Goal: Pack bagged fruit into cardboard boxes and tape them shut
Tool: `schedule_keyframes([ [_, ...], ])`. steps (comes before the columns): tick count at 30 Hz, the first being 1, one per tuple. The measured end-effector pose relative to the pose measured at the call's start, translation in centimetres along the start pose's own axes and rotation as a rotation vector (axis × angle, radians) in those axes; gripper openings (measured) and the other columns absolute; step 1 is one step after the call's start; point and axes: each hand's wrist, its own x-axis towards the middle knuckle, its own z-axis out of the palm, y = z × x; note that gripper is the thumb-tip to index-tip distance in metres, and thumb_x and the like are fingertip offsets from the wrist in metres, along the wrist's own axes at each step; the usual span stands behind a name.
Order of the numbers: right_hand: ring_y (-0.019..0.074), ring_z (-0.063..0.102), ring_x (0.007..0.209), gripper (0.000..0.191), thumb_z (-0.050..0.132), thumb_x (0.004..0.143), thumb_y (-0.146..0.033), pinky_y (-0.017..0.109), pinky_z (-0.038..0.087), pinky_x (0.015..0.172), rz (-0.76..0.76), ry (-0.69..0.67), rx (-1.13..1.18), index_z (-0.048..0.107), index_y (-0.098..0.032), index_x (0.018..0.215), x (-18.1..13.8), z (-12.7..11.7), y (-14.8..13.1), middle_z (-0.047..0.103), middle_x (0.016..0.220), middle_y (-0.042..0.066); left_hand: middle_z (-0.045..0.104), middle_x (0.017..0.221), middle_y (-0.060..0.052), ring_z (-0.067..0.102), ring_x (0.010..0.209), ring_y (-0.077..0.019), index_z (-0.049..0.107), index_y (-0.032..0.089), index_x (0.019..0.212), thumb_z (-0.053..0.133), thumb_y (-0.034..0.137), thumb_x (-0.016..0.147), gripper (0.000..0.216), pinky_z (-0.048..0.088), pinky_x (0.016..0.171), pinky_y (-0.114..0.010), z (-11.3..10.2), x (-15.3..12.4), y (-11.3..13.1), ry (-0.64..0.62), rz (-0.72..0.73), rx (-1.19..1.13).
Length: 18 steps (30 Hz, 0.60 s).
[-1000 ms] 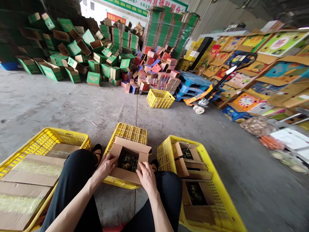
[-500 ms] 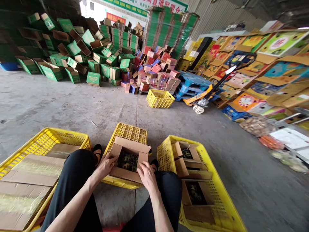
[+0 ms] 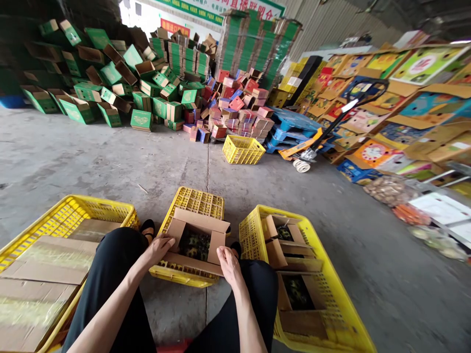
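A small brown cardboard box [image 3: 200, 226] with its flaps open stands on an upturned yellow crate [image 3: 195, 202] between my knees. Dark green items fill its inside. My left hand [image 3: 158, 249] grips the box's near left corner, fingers curled on the left flap. Pressing against the near right corner is my right hand [image 3: 230, 264], its fingers closed on the front flap's edge.
A yellow crate [image 3: 329, 299] on my right holds open cardboard boxes [image 3: 279, 240] with dark contents. A yellow crate [image 3: 73, 208] on my left holds taped, closed boxes [image 3: 51, 260]. Farther off lie green carton piles [image 3: 110, 73], another yellow crate [image 3: 243, 149] and a pallet jack [image 3: 312, 147].
The near front flap has been pushed down and outward. Both hands slid toward me along the box's front corners; the right hand moved right and lower.
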Motion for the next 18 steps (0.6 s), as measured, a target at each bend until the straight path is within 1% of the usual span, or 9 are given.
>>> schedule_keyframes([
  [3,0.0261,0.077,0.102,0.026,0.046,0.098,-0.030,0.041,0.063,0.096,0.004,-0.021,0.010,0.071,-0.025,0.101,-0.1,-1.0,0.4,0.077,0.105,0.011,0.080,0.117,-0.012,0.074,0.113,-0.0301,0.083,0.019,0.098,0.049,0.054,0.095,0.049,0.057,0.103,-0.036,-0.8,-0.3,1.0,-0.023,-0.070,-0.041],
  [4,0.0250,0.077,0.100,0.026,0.046,0.095,-0.026,0.040,0.063,0.095,-0.001,-0.039,0.020,0.071,-0.025,0.102,-0.2,-1.3,0.5,0.077,0.106,0.010,0.080,0.118,-0.012,0.074,0.113,-0.0303,0.083,0.020,0.098,0.049,0.055,0.094,0.049,0.057,0.103,-0.036,-1.1,-0.4,1.2,-0.024,-0.088,-0.051],
  [6,0.0231,0.077,0.101,0.032,0.046,0.089,-0.019,0.039,0.063,0.097,-0.013,-0.072,0.045,0.071,-0.024,0.108,-0.5,-1.7,0.7,0.077,0.112,0.010,0.080,0.119,-0.011,0.074,0.115,-0.0309,0.082,0.021,0.099,0.048,0.057,0.094,0.050,0.058,0.102,-0.036,-1.4,-0.5,1.4,-0.022,-0.110,-0.066],
  [9,0.0227,0.074,0.117,0.037,0.047,0.088,-0.017,0.040,0.057,0.109,-0.012,-0.087,0.089,0.072,-0.025,0.114,-0.9,-2.1,0.8,0.076,0.123,0.009,0.080,0.122,-0.011,0.072,0.121,-0.0319,0.082,0.022,0.101,0.045,0.062,0.094,0.055,0.058,0.102,-0.036,-1.8,-0.6,1.5,-0.013,-0.120,-0.080],
  [11,0.0219,0.071,0.124,0.042,0.050,0.086,-0.016,0.040,0.054,0.114,0.015,-0.113,0.127,0.074,-0.027,0.118,-1.2,-2.3,1.0,0.073,0.134,0.007,0.079,0.126,-0.012,0.070,0.127,-0.0323,0.082,0.020,0.105,0.045,0.065,0.094,0.059,0.056,0.106,-0.036,-2.1,-0.8,1.6,-0.006,-0.119,-0.095],
  [14,0.0201,0.068,0.130,0.059,0.051,0.078,-0.010,0.041,0.049,0.119,0.069,-0.203,0.187,0.073,-0.029,0.130,-1.9,-2.7,1.4,0.064,0.151,0.005,0.076,0.134,-0.013,0.067,0.132,-0.0325,0.081,0.018,0.115,0.046,0.069,0.095,0.065,0.051,0.115,-0.039,-2.4,-1.3,1.7,-0.052,-0.083,-0.113],
  [16,0.0198,0.060,0.141,0.068,0.052,0.076,-0.008,0.042,0.045,0.122,0.103,-0.269,0.238,0.070,-0.030,0.138,-2.3,-3.1,1.6,0.058,0.159,0.004,0.071,0.142,-0.013,0.064,0.136,-0.0338,0.078,0.019,0.126,0.053,0.070,0.094,0.066,0.048,0.119,-0.044,-2.6,-1.8,1.4,-0.106,-0.040,-0.107],
  [18,0.0212,0.050,0.151,0.074,0.053,0.075,-0.008,0.044,0.045,0.122,0.140,-0.328,0.303,0.066,-0.031,0.144,-2.7,-3.6,1.7,0.051,0.165,0.005,0.066,0.150,-0.015,0.060,0.141,-0.0371,0.073,0.019,0.136,0.067,0.069,0.087,0.070,0.046,0.121,-0.049,-2.7,-2.1,0.6,-0.141,0.003,-0.086],
])
